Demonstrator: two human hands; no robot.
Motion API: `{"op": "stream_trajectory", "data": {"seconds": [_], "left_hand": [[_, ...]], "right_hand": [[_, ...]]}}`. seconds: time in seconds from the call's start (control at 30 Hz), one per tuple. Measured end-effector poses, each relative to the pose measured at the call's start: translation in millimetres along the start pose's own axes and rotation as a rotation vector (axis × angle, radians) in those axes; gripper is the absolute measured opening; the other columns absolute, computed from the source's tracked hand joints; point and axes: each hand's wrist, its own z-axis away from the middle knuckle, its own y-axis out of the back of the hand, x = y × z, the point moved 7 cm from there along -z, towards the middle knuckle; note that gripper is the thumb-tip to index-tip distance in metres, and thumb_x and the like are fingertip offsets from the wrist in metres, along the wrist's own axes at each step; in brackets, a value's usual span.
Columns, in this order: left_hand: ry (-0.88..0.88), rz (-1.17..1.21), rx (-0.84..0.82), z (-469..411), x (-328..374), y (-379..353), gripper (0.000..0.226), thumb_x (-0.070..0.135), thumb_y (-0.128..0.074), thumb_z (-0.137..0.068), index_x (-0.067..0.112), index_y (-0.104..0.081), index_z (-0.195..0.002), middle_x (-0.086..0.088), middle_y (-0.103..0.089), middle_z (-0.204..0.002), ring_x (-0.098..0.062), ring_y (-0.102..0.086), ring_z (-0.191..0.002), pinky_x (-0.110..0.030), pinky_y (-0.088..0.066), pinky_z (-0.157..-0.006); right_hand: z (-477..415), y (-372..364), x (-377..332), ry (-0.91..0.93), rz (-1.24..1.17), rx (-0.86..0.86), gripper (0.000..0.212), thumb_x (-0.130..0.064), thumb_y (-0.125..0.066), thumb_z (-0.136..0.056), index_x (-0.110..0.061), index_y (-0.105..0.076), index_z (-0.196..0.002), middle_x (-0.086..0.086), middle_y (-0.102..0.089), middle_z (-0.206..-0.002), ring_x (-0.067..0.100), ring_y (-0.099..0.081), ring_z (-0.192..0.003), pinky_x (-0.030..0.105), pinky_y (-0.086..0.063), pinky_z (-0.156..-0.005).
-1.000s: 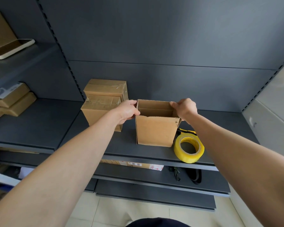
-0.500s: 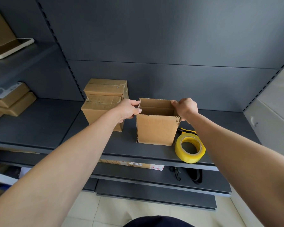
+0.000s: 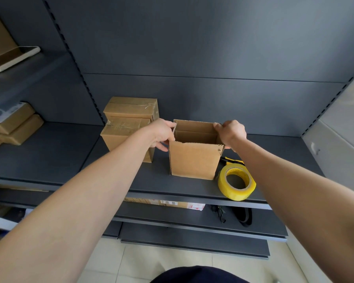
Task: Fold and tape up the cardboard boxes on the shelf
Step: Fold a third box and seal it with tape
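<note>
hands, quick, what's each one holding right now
The left hand grips the left top edge of the open box.
The right hand grips its right top edge.

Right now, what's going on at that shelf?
A person is working on an open cardboard box standing on the shelf. The left hand grips its left top flap, and the right hand grips its right one. The top is not yet folded shut. A yellow tape roll sits untouched just right of the box, and taped boxes are stacked to its left.
</note>
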Motion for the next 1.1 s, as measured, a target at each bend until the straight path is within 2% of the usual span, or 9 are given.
{"op": "stream_trajectory", "data": {"seconds": [0.07,0.27,0.37,0.47,0.63,0.73,0.87,0.97,1.1], "left_hand": [[0.007,-0.031,-0.038,1,3,-1,0.072,-0.013,-0.056,-0.086,0.023,-0.037,-0.145,-0.011,-0.043,-0.142,-0.033,-0.059,-0.111,-0.043,-0.055,-0.084],[-0.085,-0.085,0.039,-1,5,-3,0.059,0.0,-0.058,-0.09,0.021,-0.041,-0.143,-0.007,-0.04,-0.146,-0.033,-0.054,-0.119,-0.035,-0.056,-0.079],[-0.118,-0.133,0.025,-4,1,-4,0.045,0.007,-0.052,-0.095,0.023,-0.049,-0.137,-0.006,-0.041,-0.146,-0.03,-0.049,-0.125,-0.035,-0.055,-0.084],[-0.059,-0.153,-0.065,-8,-8,-10,0.042,0.013,-0.042,-0.1,0.027,-0.044,-0.14,-0.004,-0.034,-0.15,-0.029,-0.043,-0.13,-0.038,-0.052,-0.089],[0.047,-0.006,-0.152,-10,-27,-14,0.043,0.032,-0.048,-0.098,0.024,-0.043,-0.14,-0.003,-0.028,-0.152,-0.03,-0.039,-0.132,-0.045,-0.046,-0.093],[0.048,0.015,-0.185,-12,-29,-15,0.047,0.038,-0.046,-0.098,0.025,-0.039,-0.142,-0.002,-0.026,-0.152,-0.03,-0.036,-0.134,-0.046,-0.042,-0.098],[0.033,0.01,-0.193,-15,-29,-17,0.047,0.037,-0.041,-0.1,0.023,-0.036,-0.144,-0.002,-0.027,-0.153,-0.029,-0.034,-0.136,-0.044,-0.042,-0.099],[0.019,0.009,-0.191,-16,-30,-19,0.046,0.037,-0.039,-0.101,0.023,-0.037,-0.144,-0.002,-0.029,-0.152,-0.028,-0.036,-0.134,-0.042,-0.043,-0.097],[0.004,0.014,-0.175,-19,-29,-21,0.044,0.034,-0.042,-0.1,0.023,-0.04,-0.142,-0.003,-0.034,-0.148,-0.025,-0.041,-0.125,-0.037,-0.045,-0.088]], "right_hand": [[1,1,0,-0.006,0.001,0.004,0.04,-0.047,-0.044,-0.096,-0.012,-0.062,-0.09,0.007,-0.059,-0.08,0.026,-0.063,-0.069,0.032,-0.054,-0.063],[3,2,0,0.0,0.036,0.01,0.04,-0.048,-0.044,-0.096,-0.013,-0.061,-0.088,0.003,-0.054,-0.071,0.019,-0.057,-0.056,0.022,-0.039,-0.046],[4,0,-3,0.02,0.039,-0.006,0.039,-0.048,-0.044,-0.096,-0.013,-0.061,-0.09,0.003,-0.055,-0.074,0.021,-0.058,-0.063,0.024,-0.044,-0.053],[4,1,-5,0.031,0.052,-0.003,0.04,-0.049,-0.044,-0.096,-0.013,-0.06,-0.085,0.002,-0.054,-0.071,0.019,-0.056,-0.06,0.023,-0.04,-0.049],[4,0,-1,0.014,0.014,-0.029,0.041,-0.051,-0.044,-0.095,-0.018,-0.056,-0.073,0.003,-0.056,-0.073,0.019,-0.057,-0.06,0.027,-0.05,-0.056],[5,-1,0,-0.031,-0.073,-0.088,0.038,-0.051,-0.047,-0.094,-0.018,-0.058,-0.079,0.004,-0.058,-0.079,0.021,-0.06,-0.064,0.031,-0.057,-0.063],[8,-2,7,-0.112,-0.289,-0.177,0.036,-0.051,-0.053,-0.091,-0.016,-0.056,-0.085,0.005,-0.059,-0.082,0.021,-0.06,-0.07,0.028,-0.055,-0.055],[11,-1,14,-0.176,-0.444,-0.233,0.033,-0.042,-0.048,-0.095,-0.011,-0.057,-0.089,0.006,-0.058,-0.074,0.018,-0.057,-0.059,0.023,-0.051,-0.047],[16,-2,20,-0.197,-0.55,-0.373,0.023,-0.03,-0.049,-0.096,-0.011,-0.06,-0.087,0.007,-0.061,-0.074,0.017,-0.06,-0.062,0.025,-0.051,-0.052]]}}
